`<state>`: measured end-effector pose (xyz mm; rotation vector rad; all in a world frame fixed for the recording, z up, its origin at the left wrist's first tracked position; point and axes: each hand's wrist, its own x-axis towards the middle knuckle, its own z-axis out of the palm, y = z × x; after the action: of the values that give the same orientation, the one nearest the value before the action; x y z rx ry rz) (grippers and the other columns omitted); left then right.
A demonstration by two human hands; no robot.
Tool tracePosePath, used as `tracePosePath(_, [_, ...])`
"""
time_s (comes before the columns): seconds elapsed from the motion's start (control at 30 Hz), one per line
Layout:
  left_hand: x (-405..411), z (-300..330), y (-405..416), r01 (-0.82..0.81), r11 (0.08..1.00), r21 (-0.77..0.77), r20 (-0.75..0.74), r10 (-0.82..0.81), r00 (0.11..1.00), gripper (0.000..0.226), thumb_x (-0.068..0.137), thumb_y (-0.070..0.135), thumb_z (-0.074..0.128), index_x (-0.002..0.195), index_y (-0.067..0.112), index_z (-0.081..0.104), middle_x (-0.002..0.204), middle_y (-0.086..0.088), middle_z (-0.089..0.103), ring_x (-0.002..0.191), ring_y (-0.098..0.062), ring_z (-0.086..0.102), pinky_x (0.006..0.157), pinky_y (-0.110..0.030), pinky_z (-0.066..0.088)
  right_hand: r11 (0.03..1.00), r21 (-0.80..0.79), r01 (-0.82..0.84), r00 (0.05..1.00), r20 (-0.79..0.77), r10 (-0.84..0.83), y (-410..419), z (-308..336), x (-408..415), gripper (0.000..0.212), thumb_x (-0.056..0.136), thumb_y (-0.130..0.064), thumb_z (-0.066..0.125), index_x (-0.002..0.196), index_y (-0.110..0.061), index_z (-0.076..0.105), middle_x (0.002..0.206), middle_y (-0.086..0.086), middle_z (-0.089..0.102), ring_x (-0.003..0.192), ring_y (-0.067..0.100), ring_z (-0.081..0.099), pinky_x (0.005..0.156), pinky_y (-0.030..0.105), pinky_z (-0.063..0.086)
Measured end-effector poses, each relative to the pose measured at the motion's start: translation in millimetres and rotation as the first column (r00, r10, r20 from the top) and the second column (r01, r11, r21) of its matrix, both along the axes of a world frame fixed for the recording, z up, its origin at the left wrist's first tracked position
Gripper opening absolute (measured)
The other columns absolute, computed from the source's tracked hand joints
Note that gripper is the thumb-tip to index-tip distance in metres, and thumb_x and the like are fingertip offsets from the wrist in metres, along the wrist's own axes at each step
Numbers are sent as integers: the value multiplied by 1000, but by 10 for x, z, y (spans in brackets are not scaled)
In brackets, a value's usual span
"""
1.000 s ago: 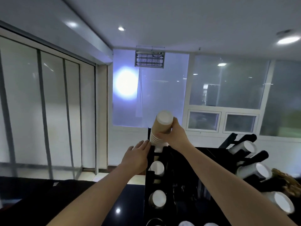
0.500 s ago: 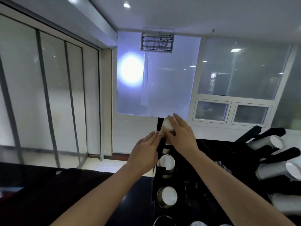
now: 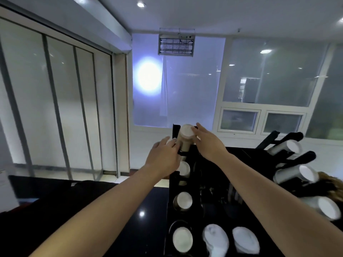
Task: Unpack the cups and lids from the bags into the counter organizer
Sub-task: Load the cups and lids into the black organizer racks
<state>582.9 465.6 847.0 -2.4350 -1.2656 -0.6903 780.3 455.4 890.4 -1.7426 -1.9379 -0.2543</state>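
A stack of brown paper cups (image 3: 185,143), white base towards me, stands in the top slot of the black counter organizer (image 3: 171,184). My right hand (image 3: 207,143) lies over the stack's end with straight fingers pressing on the white base. My left hand (image 3: 163,157) reaches in from the left, its fingertips touching the side of the stack at the slot's edge. Lower slots hold more cups (image 3: 182,200), and white lids (image 3: 215,240) fill the bottom row.
To the right, a second black rack (image 3: 304,156) holds tilted stacks of white cups (image 3: 300,173). The organizer stands on a glossy black counter (image 3: 111,210). Something brown (image 3: 330,180) shows at the right edge. Glass walls and windows lie behind.
The cup stack has gone down from above the organizer into the top slot. My right hand shifted from gripping its side to pressing its end. My left hand moved up against the stack.
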Motion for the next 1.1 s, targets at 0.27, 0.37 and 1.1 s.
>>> tracePosePath(0.27, [808,-128,-1360,189,963,190,-21,-189,982,36,91,35,42,63,18,56,66,-3,63,66,-28,59,59,-35,33,997,59,59,993,-107,-52,-1317,-219,716,22,100,-11,51,116,-19,64,103,1,60,91,22,62,74,28,47])
tracePosePath(0.37, [1204,-300,-1834,256,959,120,-52,-251,967,39,95,34,37,60,19,43,58,-1,55,57,-28,56,57,-32,34,996,-48,72,988,-136,-78,-1926,-406,1109,8,99,-23,55,107,-23,59,86,-5,62,81,18,62,71,35,52])
tracePosePath(1.1, [3028,-2593,-4304,148,850,-506,-144,-252,957,23,99,27,41,110,22,61,111,-9,71,97,-34,65,74,-38,51,861,-484,159,938,-199,-285,-4947,-2802,3035,27,93,-48,54,110,-28,58,115,-2,54,103,21,56,81,38,48])
